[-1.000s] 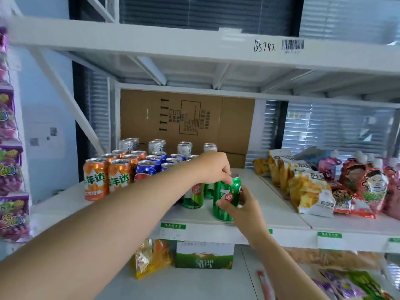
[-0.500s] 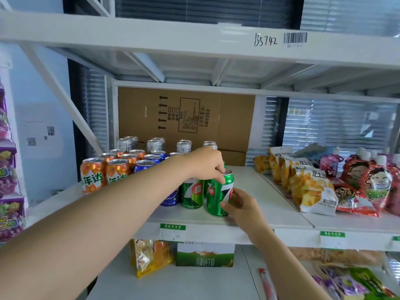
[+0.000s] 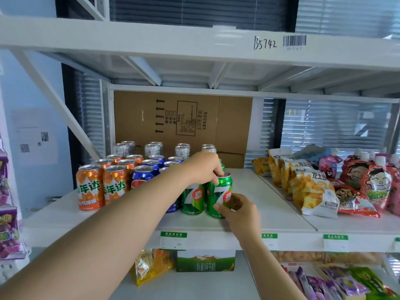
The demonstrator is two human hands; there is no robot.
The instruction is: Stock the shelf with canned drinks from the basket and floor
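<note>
A green 7-Up can (image 3: 219, 194) stands upright at the front of the white shelf (image 3: 270, 215), right of a second green can (image 3: 193, 199). My left hand (image 3: 204, 167) reaches over from the left and grips the first can's top rim with curled fingers. My right hand (image 3: 239, 207) holds the lower right side of the same can between thumb and fingers. Rows of orange cans (image 3: 90, 188), blue cans (image 3: 142, 173) and silver cans (image 3: 152, 149) fill the shelf to the left and behind. No basket or floor shows.
A cardboard box (image 3: 184, 120) stands at the shelf's back. Yellow snack bags (image 3: 311, 191) and red drink pouches (image 3: 368, 185) fill the right half. The shelf above (image 3: 194, 40) hangs low overhead. A milk carton (image 3: 205, 262) and bags lie on the shelf below.
The green can has turned so its 7 logo faces me and sits closer beside the other green can. Both hands stay on it; the view has shifted slightly.
</note>
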